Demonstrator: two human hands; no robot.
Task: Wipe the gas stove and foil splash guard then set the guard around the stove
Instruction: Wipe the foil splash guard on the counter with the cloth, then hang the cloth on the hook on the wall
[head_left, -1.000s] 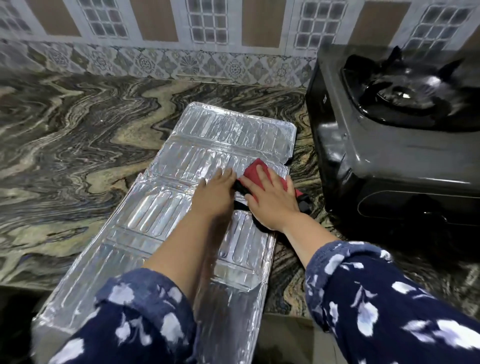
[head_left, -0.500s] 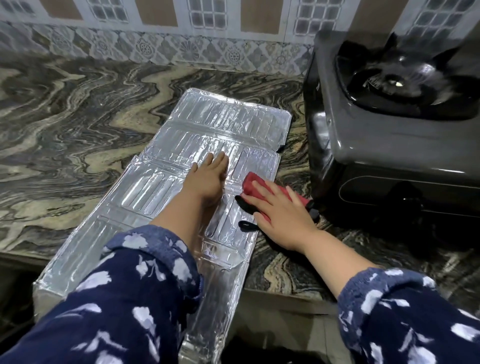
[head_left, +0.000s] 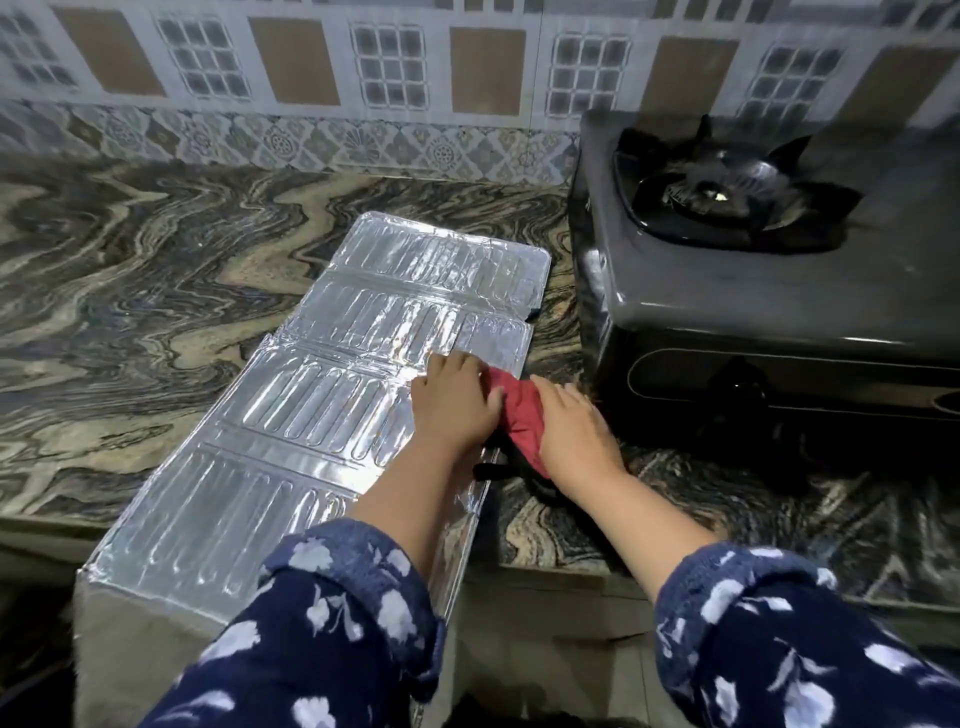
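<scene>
Your left hand (head_left: 457, 402) lies flat, fingers spread, on the ribbed silver foil splash guard (head_left: 311, 426); your right hand (head_left: 574, 434) presses a bunched red cloth (head_left: 519, 415) at its right edge. The guard lies flat on the marbled counter (head_left: 130, 270), its near end overhanging, beside the black gas stove (head_left: 753, 291), which is cut off at right.

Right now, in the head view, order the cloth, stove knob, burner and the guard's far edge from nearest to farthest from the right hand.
1. Cloth: under the right hand, touching.
2. Stove knob: to its right, on the stove front.
3. Guard's far edge: up and left.
4. Burner: on the stove top, far right.
</scene>
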